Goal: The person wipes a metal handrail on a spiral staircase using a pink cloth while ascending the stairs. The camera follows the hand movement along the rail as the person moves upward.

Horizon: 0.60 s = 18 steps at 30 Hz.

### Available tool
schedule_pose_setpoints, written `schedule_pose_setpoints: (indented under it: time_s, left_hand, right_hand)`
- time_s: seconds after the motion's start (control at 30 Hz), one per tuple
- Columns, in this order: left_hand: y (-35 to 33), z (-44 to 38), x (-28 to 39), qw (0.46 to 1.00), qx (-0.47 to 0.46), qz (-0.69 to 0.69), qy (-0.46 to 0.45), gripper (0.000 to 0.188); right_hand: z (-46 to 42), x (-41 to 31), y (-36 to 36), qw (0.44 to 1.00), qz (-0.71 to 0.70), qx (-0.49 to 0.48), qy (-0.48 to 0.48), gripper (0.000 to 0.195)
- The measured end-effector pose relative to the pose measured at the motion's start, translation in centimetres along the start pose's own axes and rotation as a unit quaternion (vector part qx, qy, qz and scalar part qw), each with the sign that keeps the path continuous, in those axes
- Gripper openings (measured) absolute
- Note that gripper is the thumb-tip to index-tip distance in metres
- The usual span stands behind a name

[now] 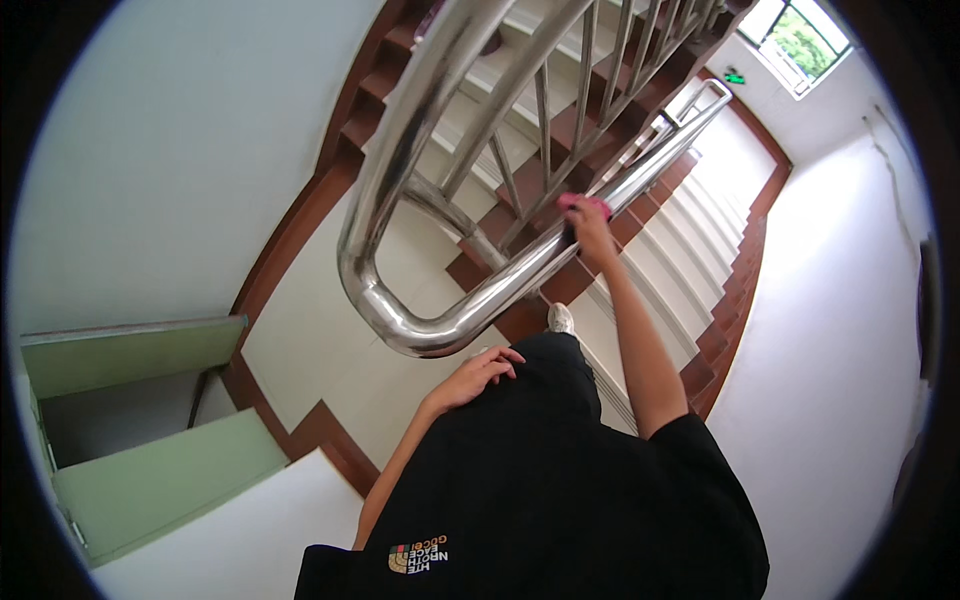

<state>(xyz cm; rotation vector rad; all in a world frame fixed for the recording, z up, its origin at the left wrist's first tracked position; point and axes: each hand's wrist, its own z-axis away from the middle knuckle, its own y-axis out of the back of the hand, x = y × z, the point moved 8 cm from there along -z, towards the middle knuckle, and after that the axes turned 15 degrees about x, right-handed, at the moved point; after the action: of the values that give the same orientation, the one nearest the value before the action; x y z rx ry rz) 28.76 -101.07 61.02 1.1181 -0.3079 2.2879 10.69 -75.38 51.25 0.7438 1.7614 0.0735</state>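
Observation:
My right hand is closed around a pink cloth, pressed on the polished metal handrail of the staircase. Part of the cloth is hidden behind the fingers, and a dark patch shows beneath the hand. The handrail bends in a rounded U at its near end, close in front of me. My left hand rests against my black clothing at the thigh, fingers loosely spread and holding nothing. It lies just below the rail's bend, apart from it.
Pale steps with brown edging descend on the right beside a white wall. Another flight rises behind the metal balusters. A green door stands open at the lower left. A window is at the upper right.

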Motion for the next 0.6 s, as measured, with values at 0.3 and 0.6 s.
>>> schedule_pose_setpoints:
  time_s: [0.3, 0.6]
  left_hand:
    - [6.1, 5.1, -5.9, 0.988, 0.057, -0.106, -0.099, 0.031]
    - [8.0, 8.7, -8.5, 0.995, -0.062, 0.027, -0.072, 0.029]
  right_hand:
    - [15.4, -35.2, -8.0, 0.981, -0.014, -0.052, 0.185, 0.019]
    - [15.3, -37.1, -11.8, 0.968, 0.141, 0.020, 0.206, 0.024]
